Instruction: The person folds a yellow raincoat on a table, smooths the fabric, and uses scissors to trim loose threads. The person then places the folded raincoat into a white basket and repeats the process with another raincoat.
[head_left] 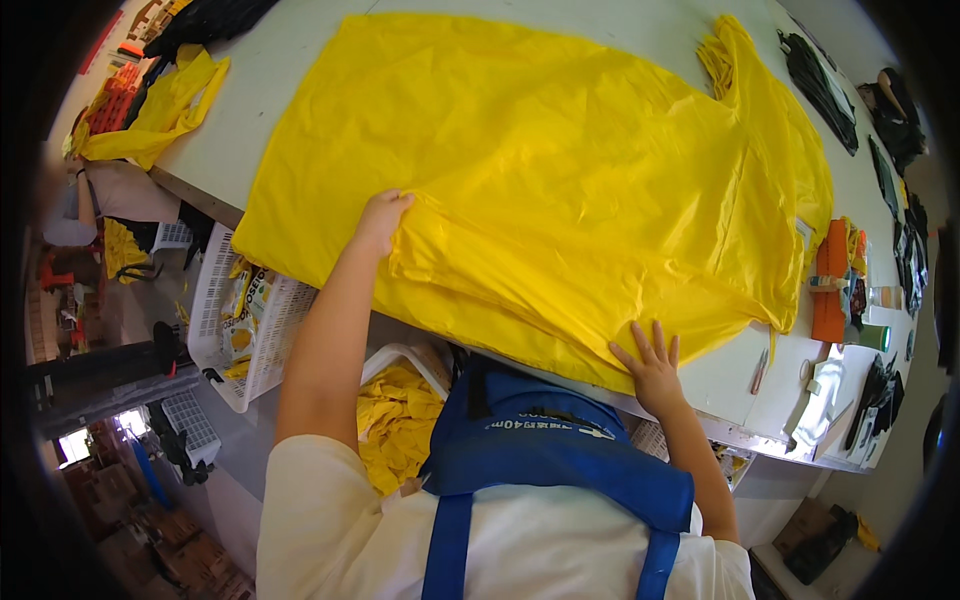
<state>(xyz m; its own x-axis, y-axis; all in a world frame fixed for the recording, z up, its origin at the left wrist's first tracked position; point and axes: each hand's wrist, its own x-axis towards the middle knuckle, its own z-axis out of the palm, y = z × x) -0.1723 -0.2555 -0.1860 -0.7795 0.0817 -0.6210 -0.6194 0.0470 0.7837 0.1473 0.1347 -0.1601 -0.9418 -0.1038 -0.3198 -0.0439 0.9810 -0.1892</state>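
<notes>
one left grip (380,222) i've got clamped on a fold of the shiny yellow cloth (560,150), thumb and fingers together on it. my right grip (655,375) has its fingers apart, laid on the same cloth close to its near edge, pinching nothing that i can see. cloth is spread wide over the worktop (265,90), near edge hanging over the side toward me; ridges and creases run between my two grips, far part lies flatter, and a gathered strip sticks up at its far right corner.

below the near edge, my blue apron (560,440) over a white shirt (540,550). just left of the apron, a white bin (432,368) stuffed with crumpled yellow pieces (395,430); farther left, a white slatted basket (207,320) with printed packets (243,320) in it.

right of the cloth on the worktop: small hand tool (760,372), orange box (828,310), green cylinder (874,337). black bundle (820,95) at far right.

top left, another yellow piece (165,115) drapes over the worktop edge; another person (130,192) is just below it, partly cut off, details too blurred to tag.
</notes>
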